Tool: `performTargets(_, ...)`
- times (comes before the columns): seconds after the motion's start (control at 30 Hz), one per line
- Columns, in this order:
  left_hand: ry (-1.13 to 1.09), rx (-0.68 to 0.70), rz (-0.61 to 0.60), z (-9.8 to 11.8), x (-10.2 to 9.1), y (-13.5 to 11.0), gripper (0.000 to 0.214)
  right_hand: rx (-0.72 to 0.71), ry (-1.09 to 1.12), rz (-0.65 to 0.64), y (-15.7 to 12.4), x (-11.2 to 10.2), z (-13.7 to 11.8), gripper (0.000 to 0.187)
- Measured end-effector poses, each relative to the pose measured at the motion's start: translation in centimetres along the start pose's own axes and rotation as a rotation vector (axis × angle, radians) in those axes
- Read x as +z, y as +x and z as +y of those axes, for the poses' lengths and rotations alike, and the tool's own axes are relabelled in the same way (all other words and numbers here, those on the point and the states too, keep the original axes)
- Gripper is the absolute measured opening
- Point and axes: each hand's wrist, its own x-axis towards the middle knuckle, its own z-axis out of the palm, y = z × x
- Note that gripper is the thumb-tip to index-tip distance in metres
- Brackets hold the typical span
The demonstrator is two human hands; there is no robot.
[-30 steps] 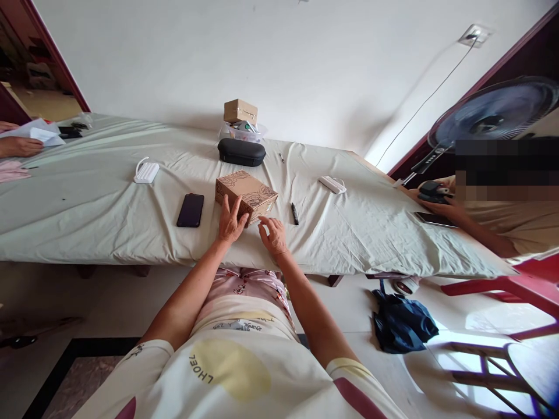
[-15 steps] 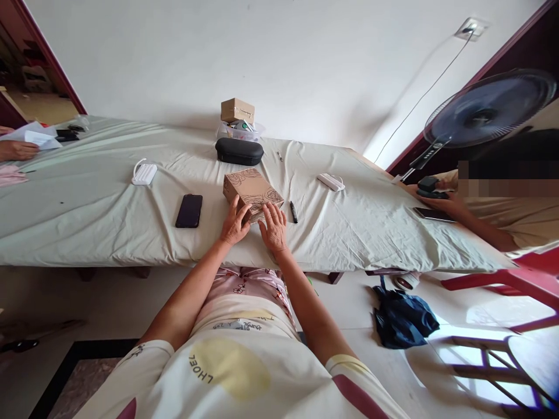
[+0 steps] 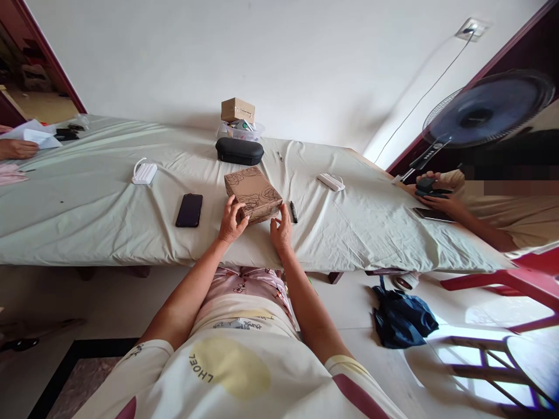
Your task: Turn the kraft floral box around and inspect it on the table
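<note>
A brown cardboard box with dark scribbled flower-like lines sits near the middle of the cloth-covered table, its lid down. My left hand is closed on its front left corner, the thumb by the front face and the fingers along the side. At the front right corner, my right hand grips the box with bent fingers. Just right of that hand lies a black marker pen. A dark phone lies flat to the left of my left hand.
Behind the box are a black zip case, a clear plastic tub and a smaller carton. White power banks lie on both sides. Other people's hands show at left and right. A fan stands at right.
Both hands have slid off the top of the lid to the front corners, the right one moving outward. The box's front edge now shows between them, with the lid lying flat.
</note>
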Motion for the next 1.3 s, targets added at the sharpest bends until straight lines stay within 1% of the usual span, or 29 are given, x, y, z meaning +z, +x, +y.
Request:
performTargets(0.1, -0.034, -0.04, 0.016, -0.1, 0.0, 0.0, 0.04, 0.021, 0.0, -0.027, 0.0, 0.0, 0.2, 0.072)
performTargets(0.2, -0.087, -0.063, 0.037, -0.1, 0.0, 0.0, 0.04, 0.033, 0.009, -0.022, 0.0, 0.0, 0.2, 0.075)
performTargets(0.3, -0.114, -0.1, 0.079, -0.4, -0.1, 0.1, 0.04, 0.106, 0.032, -0.004, 0.0, 0.2, 0.4, 0.068)
performTargets(0.43, -0.136, -0.165, 0.099, -1.0, -0.1, 0.2, 0.04, 0.22, 0.085, -0.045, 0.2, 0.4, 0.7, 0.054)
performTargets(0.5, -0.187, -0.185, 0.088, -1.3, 0.0, 0.2, 0.04, 0.23, 0.117, -0.017, 0.2, 0.4, 0.7, 0.051)
performTargets(0.6, -0.238, -0.209, 0.05, -1.4, 0.3, 0.1, 0.039, 0.207, 0.217, 0.08, 0.3, 0.3, 0.4, 0.051)
performTargets(0.67, -0.18, -0.182, 0.043, -1.3, 0.3, 0.1, 0.037, 0.195, 0.289, 0.125, 0.3, 0.1, 0.1, 0.052)
performTargets(0.77, -0.048, -0.097, 0.069, -1.2, 0.4, 0.0, 0.03, 0.196, 0.358, 0.153, 0.5, -0.1, -0.1, 0.053)
performTargets(0.83, 0.007, -0.084, 0.038, -1.1, 0.5, 0.0, 0.025, 0.207, 0.382, 0.167, 0.6, -0.2, -0.1, 0.052)
performTargets(0.9, 0.053, -0.11, -0.019, -0.9, 0.6, -0.1, 0.02, 0.235, 0.395, 0.146, 0.7, -0.2, 0.0, 0.047)
performTargets(1.0, 0.126, -0.177, -0.081, -0.7, 0.5, 0.0, 0.016, 0.275, 0.366, 0.027, 0.6, 0.0, -0.2, 0.036)
performTargets(1.1, 0.206, -0.251, -0.127, -0.4, 0.1, 0.1, 0.016, 0.243, 0.251, -0.067, 0.3, 0.1, -0.8, 0.029)
performTargets(1.2, 0.268, -0.295, -0.18, 0.0, -0.2, 0.3, 0.019, 0.202, 0.147, -0.079, 0.2, 0.0, -1.3, 0.023)
performTargets(1.3, 0.282, -0.284, -0.214, 0.3, -0.3, 0.3, 0.019, 0.206, 0.078, -0.079, 0.2, -0.2, -1.6, 0.019)
